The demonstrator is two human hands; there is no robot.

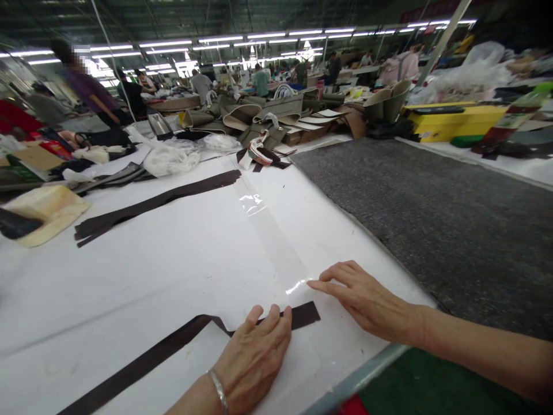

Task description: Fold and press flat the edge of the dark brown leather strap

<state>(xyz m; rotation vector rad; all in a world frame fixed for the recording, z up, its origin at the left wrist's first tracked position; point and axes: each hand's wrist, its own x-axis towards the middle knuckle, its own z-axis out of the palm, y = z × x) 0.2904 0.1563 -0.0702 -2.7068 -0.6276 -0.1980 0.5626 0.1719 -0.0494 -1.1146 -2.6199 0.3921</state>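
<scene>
Pressing matte dark strip [306, 315] flat on smooth white tabletop [173, 259] at 6 o'clock with left hand [259, 357], fingers slightly spread. Holding right hand [371, 302] at 4 o'clock, fingertips close, can't tell if gripping, beside glossy clear film [272, 248].

A long, narrow, dark-brown pliable strip [173, 341] slants over the white worktop [173, 259], buckling partway, its square-cut end lying flat near the front edge.

Dark-brown strip [306, 315], white tabletop [173, 259], mottled dark-grey surface [432, 207]
</scene>
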